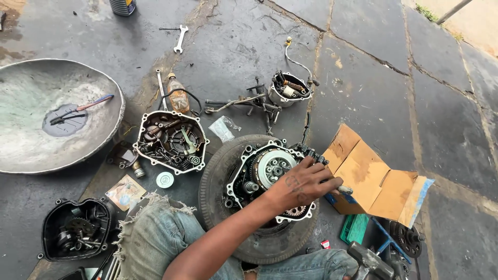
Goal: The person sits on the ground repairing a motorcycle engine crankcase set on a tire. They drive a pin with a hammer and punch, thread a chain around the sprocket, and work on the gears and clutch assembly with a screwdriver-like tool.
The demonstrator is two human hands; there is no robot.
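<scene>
My left hand [303,184] reaches across an opened engine case [270,173] with an exposed clutch and gears, which rests on a black tyre [218,166]. Its fingers are closed around a small metal tool [345,190] at the case's right edge, beside an open cardboard box [371,181]. My right hand is out of view. My knee in torn jeans [155,233] is left of the tyre.
On the paved ground lie an engine cover full of parts [171,140], a large metal basin [36,150] with a brush, a black cover with gears [75,228], a small housing with a cable [289,89], a spanner [180,39], an oil bottle [178,96] and a hammer [369,260].
</scene>
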